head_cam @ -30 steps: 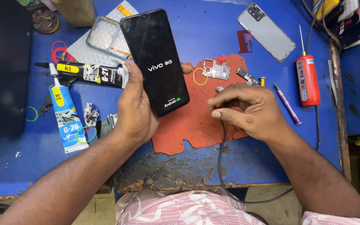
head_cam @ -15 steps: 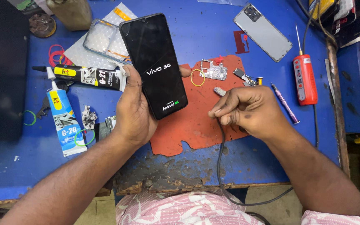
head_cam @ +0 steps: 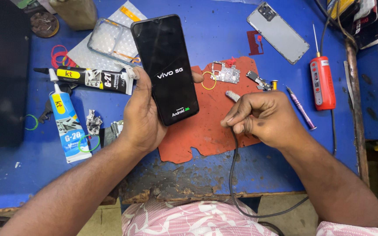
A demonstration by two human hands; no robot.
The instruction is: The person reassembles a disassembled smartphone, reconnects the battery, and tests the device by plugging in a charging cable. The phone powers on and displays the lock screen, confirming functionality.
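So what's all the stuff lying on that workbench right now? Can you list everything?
phone: 1, black, screen lit, in the left hand above the mat
cable: 1, black, metal plug end pinched in the right hand, runs down off the bench edge
mat: 1, red-orange, ragged, bench centre
circuit board: 1, silver, on the mat's top edge
glue tubes: 2, one black, one blue and white, left of the phone
clear case: 1, transparent, top left
back cover: 1, grey, top right
red tool: 1, red with a thin tip, right side
purple screwdriver: 1, right of the mat
workbench: 1, blue, worn front edge
left hand: holds the phone
right hand: closed on the cable
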